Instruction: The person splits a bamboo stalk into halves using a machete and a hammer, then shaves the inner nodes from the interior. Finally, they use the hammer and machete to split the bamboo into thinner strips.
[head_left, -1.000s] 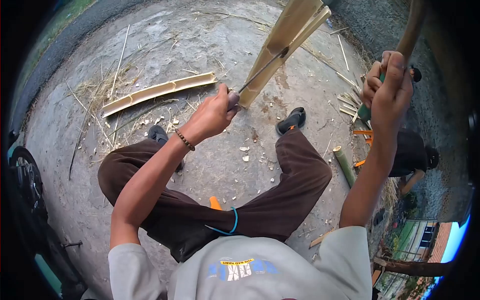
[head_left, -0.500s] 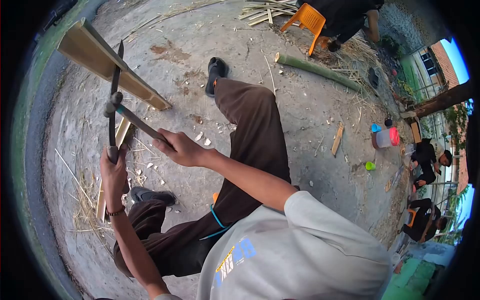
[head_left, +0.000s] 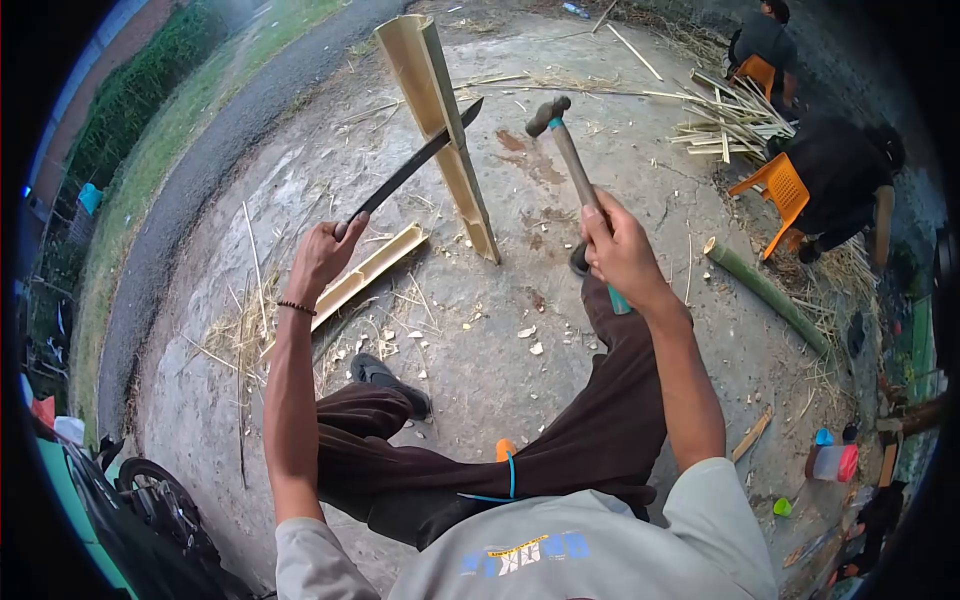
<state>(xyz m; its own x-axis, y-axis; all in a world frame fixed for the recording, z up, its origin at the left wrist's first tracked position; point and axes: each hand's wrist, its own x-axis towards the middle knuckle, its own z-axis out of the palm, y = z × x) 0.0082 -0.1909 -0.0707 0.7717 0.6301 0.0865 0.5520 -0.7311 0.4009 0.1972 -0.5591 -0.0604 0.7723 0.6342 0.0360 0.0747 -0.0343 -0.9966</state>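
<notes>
My left hand (head_left: 325, 258) is closed round the handle of a long dark machete (head_left: 400, 178). The machete's blade crosses an upright split bamboo piece (head_left: 455, 140) partway down, its tip showing past the right edge. Bamboo shows its hollow inner side, and its lower end rests on the ground. My right hand (head_left: 622, 250) grips a ball-peen hammer (head_left: 572, 155) by its wooden shaft, the head raised to the right of the bamboo and apart from the blade. Another split bamboo length (head_left: 365, 275) lies on the ground below the machete.
A green bamboo pole (head_left: 768, 297) lies at the right. Behind it, a person sits by an orange chair (head_left: 778, 200), near a heap of bamboo strips (head_left: 730, 120). A pink-lidded container (head_left: 832, 462) and green cup (head_left: 782, 507) stand lower right. A motorcycle wheel (head_left: 170, 510) shows lower left.
The hammer head has come away from the machete's blade and swung up to the right with my right hand. The view has turned, and the machete still crosses the upright bamboo.
</notes>
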